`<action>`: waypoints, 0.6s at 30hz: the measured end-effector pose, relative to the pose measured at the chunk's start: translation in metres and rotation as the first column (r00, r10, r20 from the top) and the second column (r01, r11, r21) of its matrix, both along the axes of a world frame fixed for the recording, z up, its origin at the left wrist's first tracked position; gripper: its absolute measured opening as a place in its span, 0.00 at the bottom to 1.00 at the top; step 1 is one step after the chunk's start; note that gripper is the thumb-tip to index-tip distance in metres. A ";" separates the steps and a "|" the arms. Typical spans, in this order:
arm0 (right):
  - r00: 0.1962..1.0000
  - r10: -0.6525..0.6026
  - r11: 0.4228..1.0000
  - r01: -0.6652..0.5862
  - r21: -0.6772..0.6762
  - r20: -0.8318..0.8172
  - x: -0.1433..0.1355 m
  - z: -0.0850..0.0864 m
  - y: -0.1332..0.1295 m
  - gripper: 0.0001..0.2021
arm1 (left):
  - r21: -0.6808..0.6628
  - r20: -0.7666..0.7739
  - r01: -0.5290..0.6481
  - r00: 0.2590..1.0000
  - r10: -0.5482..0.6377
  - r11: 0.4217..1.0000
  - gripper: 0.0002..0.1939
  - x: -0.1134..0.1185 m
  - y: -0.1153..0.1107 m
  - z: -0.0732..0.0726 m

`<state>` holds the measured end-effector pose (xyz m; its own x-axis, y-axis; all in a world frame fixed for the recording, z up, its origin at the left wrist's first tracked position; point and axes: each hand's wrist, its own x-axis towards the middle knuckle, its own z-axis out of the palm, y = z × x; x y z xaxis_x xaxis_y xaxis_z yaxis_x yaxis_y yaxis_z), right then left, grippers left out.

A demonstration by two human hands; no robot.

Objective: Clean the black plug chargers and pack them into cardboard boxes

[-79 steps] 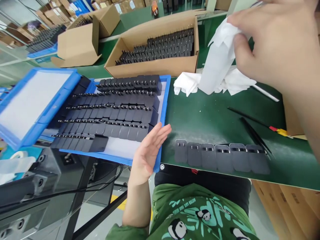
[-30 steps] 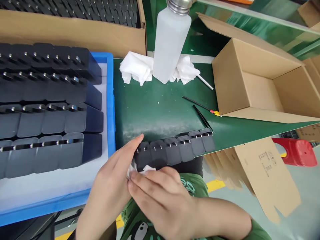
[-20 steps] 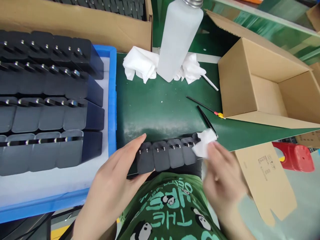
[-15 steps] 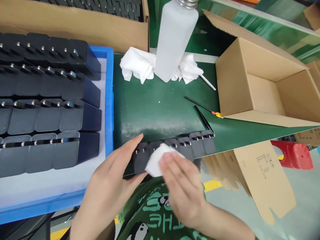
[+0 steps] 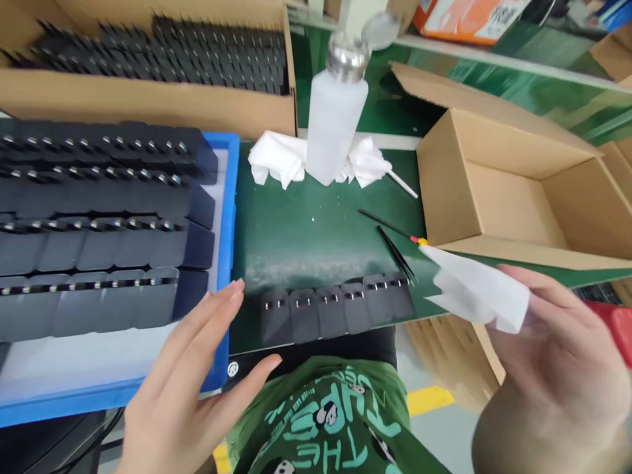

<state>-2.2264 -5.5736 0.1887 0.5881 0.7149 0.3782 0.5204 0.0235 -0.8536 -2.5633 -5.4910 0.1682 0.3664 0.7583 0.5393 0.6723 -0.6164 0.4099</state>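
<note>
A row of several black power adapters point(image 5: 330, 315) with metal prongs facing up lies along the near edge of the green table. My left hand point(image 5: 190, 375) is open beside the row's left end, thumb and fingers apart, touching none of them. Off to the right, past the table edge, my right hand point(image 5: 557, 342) grips a white wiping cloth point(image 5: 481, 289) that hangs out to the left, partly over the table. Black tweezers point(image 5: 395, 253) lie just behind the row's right end. A thin dark stick with a red and yellow end point(image 5: 390, 225) lies behind them.
On the left, a blue tray point(image 5: 228, 217) holds rows of similar adapters. Behind it stands a carton point(image 5: 197, 99) full of pronged black pieces. A white pump bottle point(image 5: 336, 118) stands between crumpled white cloths point(image 5: 279, 158). An open cardboard box point(image 5: 451, 178) is at the right.
My right hand has lifted the cloth off the adapters and swung far right. My left hand has drawn back left from the row's end. The view has tilted up.
</note>
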 end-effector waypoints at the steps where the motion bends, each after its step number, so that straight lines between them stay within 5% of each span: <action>1: 0.974 0.051 0.997 -0.062 -0.042 -0.221 0.008 0.006 0.011 0.11 | 0.020 0.012 -0.011 1.000 0.011 1.000 0.34 -0.002 0.000 -0.002; 4: 0.791 0.220 0.954 -0.297 -0.044 -0.571 0.015 0.037 0.048 0.15 | 0.080 0.011 0.004 1.000 -0.005 0.997 0.29 -0.005 0.006 -0.015; 10: 0.731 0.530 0.845 -0.498 0.195 -0.429 -0.005 0.105 0.142 0.14 | 0.022 0.027 -0.034 0.999 0.034 0.999 0.22 0.000 0.018 -0.036; 14: 0.763 0.573 0.818 -0.511 0.264 -0.300 -0.013 0.114 0.194 0.11 | -0.045 0.059 -0.051 0.997 0.053 0.998 0.21 0.001 0.014 -0.040; 18: 0.835 0.541 0.811 -0.487 0.323 -0.101 -0.021 0.112 0.214 0.15 | -0.055 0.103 -0.039 0.994 0.044 0.998 0.20 0.000 0.016 -0.043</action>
